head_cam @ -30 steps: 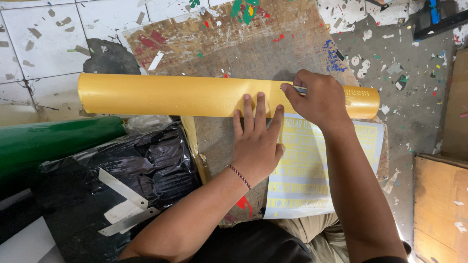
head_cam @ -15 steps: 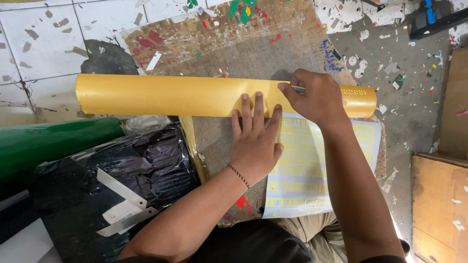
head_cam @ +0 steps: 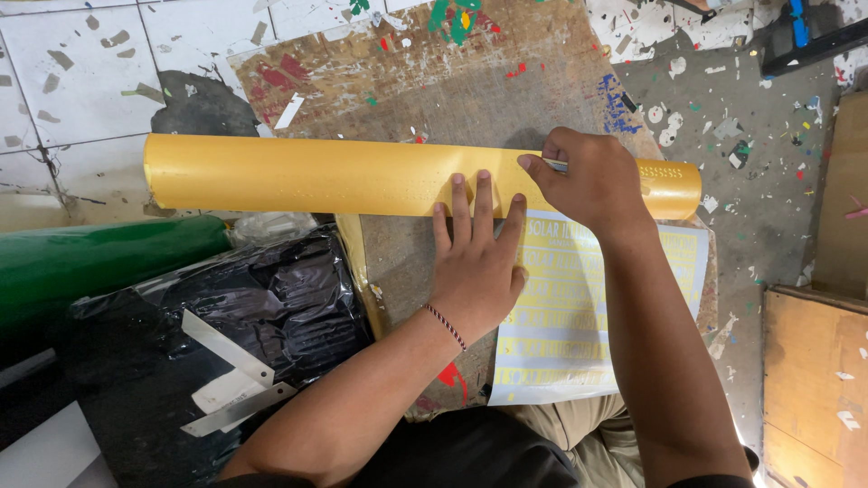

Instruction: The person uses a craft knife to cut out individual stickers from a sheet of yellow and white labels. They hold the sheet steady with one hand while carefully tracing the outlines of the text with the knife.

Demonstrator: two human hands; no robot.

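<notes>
Paint-flecked board (head_cam: 425,81) underneath; yellow roll (head_cam: 298,176) lies across it. Left hand (head_cam: 475,262) flat, fingers close together, presses it at six o'clock; right hand (head_cam: 588,181) pinches a small blade (head_cam: 555,165) at three o'clock.

Open worn board (head_cam: 434,81) lies above the yellow vinyl roll (head_cam: 298,176), which bars the frame's middle. Lower left is blocked by a black plastic-wrapped bundle (head_cam: 262,307) and green roll (head_cam: 99,262); speckled floor (head_cam: 768,181) at right stays passable.
</notes>
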